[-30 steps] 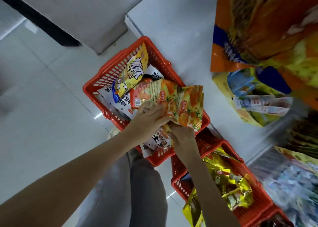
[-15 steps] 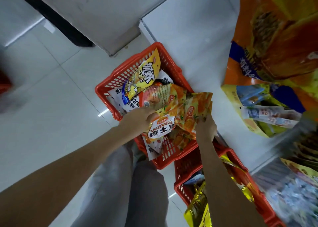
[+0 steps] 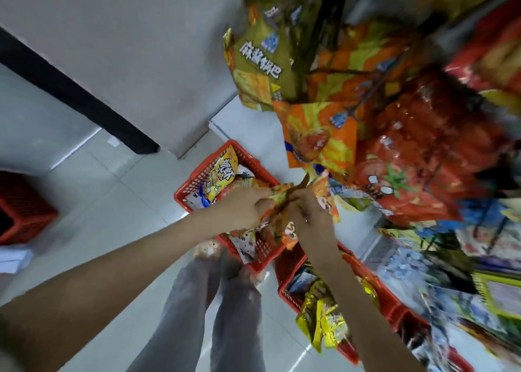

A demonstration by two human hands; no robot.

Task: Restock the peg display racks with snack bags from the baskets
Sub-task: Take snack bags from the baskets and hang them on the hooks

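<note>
Both hands hold a small bundle of orange snack bags [image 3: 324, 194] above a red basket [image 3: 197, 180] on the floor. My left hand [image 3: 242, 208] grips the bags' left side. From the right, my right hand [image 3: 310, 216] grips the same bundle. In the basket lie a yellow bag [image 3: 221, 178] and white bags. Close on the right, the peg rack [image 3: 394, 135] hangs full of orange, green and red snack bags.
A second red basket [image 3: 392, 307] with gold bags [image 3: 324, 321] stands at the lower right by the rack's foot. A third red basket [image 3: 19, 211] sits at the far left. My legs are below the hands. A grey wall with a black strip runs behind.
Both hands have lifted the orange bags up out of the basket and brought them together. My view has swung up toward the rack.
</note>
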